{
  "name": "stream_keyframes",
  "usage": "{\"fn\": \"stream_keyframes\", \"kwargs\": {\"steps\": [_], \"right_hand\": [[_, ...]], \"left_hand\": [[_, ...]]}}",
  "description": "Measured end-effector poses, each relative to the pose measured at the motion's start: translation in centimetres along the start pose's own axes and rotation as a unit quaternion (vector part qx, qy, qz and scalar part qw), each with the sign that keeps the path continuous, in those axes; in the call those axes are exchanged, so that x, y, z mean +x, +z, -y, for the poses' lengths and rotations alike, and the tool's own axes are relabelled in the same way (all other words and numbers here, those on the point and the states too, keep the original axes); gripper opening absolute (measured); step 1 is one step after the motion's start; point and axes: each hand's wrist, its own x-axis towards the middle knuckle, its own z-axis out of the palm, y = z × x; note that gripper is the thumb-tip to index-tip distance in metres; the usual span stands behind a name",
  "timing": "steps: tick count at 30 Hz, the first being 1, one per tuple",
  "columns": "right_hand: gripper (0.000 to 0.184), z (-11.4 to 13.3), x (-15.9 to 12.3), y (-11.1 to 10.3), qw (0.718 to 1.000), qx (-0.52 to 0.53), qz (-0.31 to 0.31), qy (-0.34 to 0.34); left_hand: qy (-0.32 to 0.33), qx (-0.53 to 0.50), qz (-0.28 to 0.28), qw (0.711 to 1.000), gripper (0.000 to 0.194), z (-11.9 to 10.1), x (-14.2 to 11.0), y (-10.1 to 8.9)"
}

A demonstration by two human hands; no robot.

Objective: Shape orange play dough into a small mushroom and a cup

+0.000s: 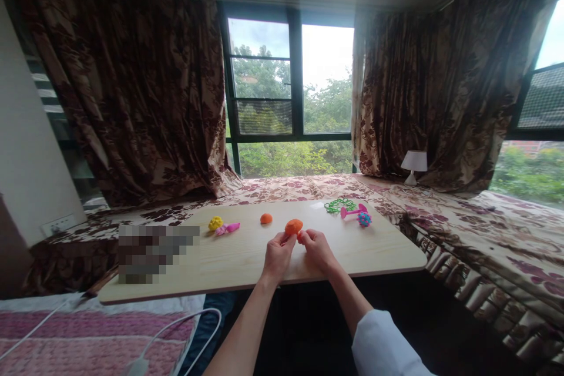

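Note:
Above the front part of the pale wooden table (pixel 229 270), my left hand (pixel 279 255) is closed with thumb and fingers around the base of an orange lump (pixel 293 225). The lump looks rounded and soft; its exact kind cannot be made out. Close beside it, my right hand (pixel 316 249) pinches a small orange piece (pixel 301 237). Whether that piece is joined to the lump is unclear. A second orange lump (pixel 266 219), dome-shaped, rests on the table just beyond my left hand.
A yellow knobbly toy (pixel 215 223) and a pink toy (pixel 227 228) lie to the left. At the right are green strings of beads (pixel 339 206), a pink spool-shaped toy (pixel 352 211) and a blue-pink knobbly ball (pixel 364 219). A white lamp (pixel 414 162) stands on the window ledge.

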Motion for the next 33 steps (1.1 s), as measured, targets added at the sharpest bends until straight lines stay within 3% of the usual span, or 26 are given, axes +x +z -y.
{"fn": "stream_keyframes", "kwargs": {"steps": [9, 16, 23, 33], "right_hand": [[0.047, -0.18, 0.24, 0.27, 1.0, 0.008, -0.003, 0.008], [0.03, 0.19, -0.02, -0.06, 1.0, -0.001, 0.002, 0.006], [0.044, -0.02, 0.15, 0.07, 1.0, 0.005, -0.002, 0.002], [0.033, -0.02, 0.0, 0.02, 1.0, 0.001, 0.001, -0.003]], "left_hand": [[-0.004, -0.024, -0.024, 0.999, 0.034, 0.03, 0.13, 0.29], [-0.006, -0.013, -0.018, 1.0, 0.033, 0.49, 0.23, 0.21], [-0.005, -0.031, -0.016, 0.999, 0.031, 0.73, 0.37, 0.17], [0.009, 0.005, 0.008, 1.0, 0.03, -0.17, -0.04, -0.19]]}}
